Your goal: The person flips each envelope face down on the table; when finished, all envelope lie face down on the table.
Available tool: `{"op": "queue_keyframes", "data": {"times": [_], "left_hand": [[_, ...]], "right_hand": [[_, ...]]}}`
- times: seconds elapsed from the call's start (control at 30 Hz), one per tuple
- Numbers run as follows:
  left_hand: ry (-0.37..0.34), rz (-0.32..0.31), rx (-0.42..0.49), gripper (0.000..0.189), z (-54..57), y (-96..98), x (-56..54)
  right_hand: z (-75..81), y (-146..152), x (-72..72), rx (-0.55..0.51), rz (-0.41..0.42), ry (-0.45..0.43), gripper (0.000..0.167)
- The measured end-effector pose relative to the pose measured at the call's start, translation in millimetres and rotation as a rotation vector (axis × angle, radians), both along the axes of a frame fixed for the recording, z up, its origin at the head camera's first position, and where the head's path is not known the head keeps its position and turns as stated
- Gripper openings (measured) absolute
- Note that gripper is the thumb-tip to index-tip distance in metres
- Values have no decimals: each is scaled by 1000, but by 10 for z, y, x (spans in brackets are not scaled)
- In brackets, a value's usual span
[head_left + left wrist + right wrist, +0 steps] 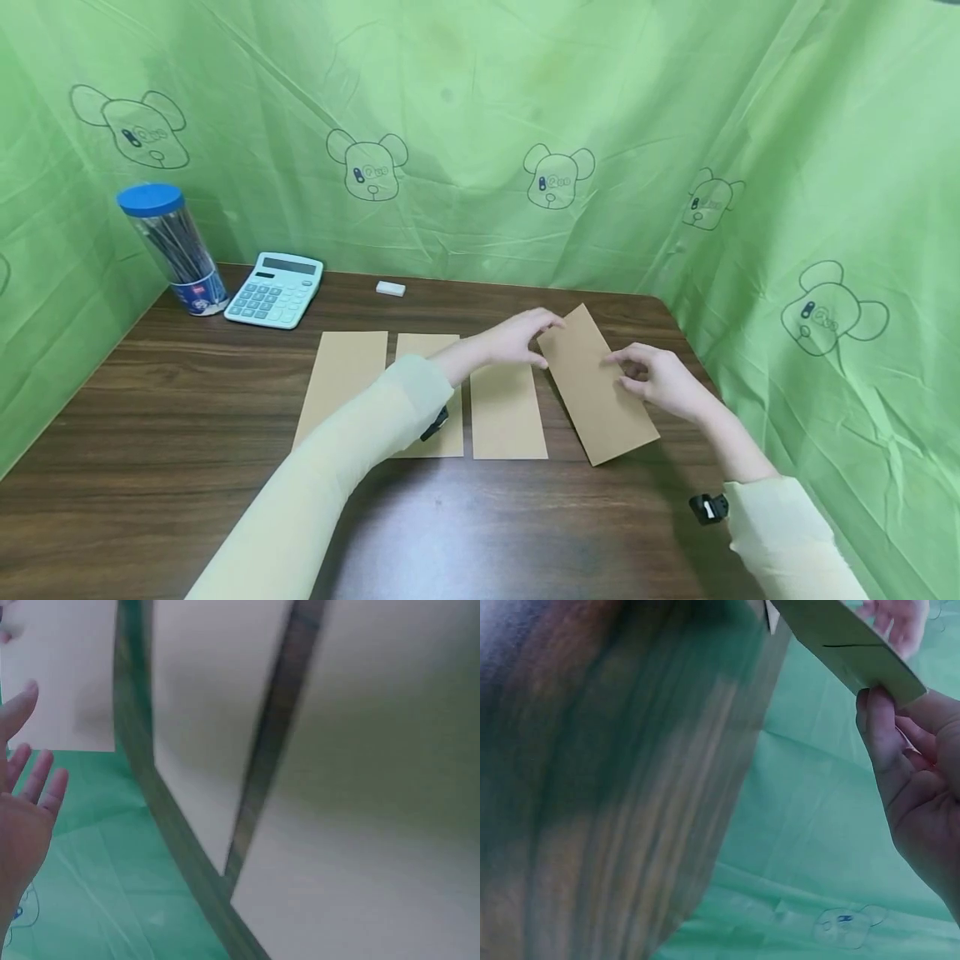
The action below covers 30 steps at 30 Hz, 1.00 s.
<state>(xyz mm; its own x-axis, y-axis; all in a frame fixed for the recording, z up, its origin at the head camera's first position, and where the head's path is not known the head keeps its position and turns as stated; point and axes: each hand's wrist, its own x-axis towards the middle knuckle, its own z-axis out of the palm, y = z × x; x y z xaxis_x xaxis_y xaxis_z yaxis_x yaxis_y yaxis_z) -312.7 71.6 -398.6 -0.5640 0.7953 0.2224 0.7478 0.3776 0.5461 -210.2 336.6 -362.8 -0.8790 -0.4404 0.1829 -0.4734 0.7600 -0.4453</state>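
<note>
My right hand (663,382) pinches the right side of a stiff brown rectangular card (592,392), which is tilted above the table. A dark straight line marks the card's underside (855,646) in the right wrist view; whether it is a slit or a drawn mark I cannot tell. At the card's upper left edge is my left hand (517,337), thumb and fingers spread apart. Three similar brown cards lie in a row to the left: a left card (348,362), a middle card (442,442) partly hidden by my left arm, and a right card (507,417).
Along the back of the dark wooden table (187,500) stand a clear blue-lidded tub of thin dark sticks (172,246), a light blue calculator (275,290) and a small white block (390,288). Green cloth (465,100) with bear drawings hangs behind and at the sides.
</note>
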Motion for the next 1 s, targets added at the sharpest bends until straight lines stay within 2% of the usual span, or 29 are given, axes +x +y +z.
{"op": "queue_keyframes", "data": {"times": [0.17,0.27,0.4,0.53,0.63,0.83,1.0], "left_hand": [[27,-23,-167,73,-159,-31,141],[42,-41,-224,76,-267,-39,200],[48,-65,-272,83,-363,-53,260],[30,-72,-311,87,-398,-75,308],[18,-76,-332,86,-410,-82,329],[24,-60,-370,85,-440,-49,322],[14,-44,-399,87,-437,-19,306]], "right_hand": [[-134,67,-33,-80,-83,-136,33],[-220,94,-51,-122,-106,-155,34],[-348,107,-71,-140,-110,-123,38],[-472,101,-76,-109,-115,-100,44],[-541,91,-65,-99,-136,-124,50],[-650,95,-67,-42,-167,-154,61],[-720,100,-94,39,-140,-156,67]]}}
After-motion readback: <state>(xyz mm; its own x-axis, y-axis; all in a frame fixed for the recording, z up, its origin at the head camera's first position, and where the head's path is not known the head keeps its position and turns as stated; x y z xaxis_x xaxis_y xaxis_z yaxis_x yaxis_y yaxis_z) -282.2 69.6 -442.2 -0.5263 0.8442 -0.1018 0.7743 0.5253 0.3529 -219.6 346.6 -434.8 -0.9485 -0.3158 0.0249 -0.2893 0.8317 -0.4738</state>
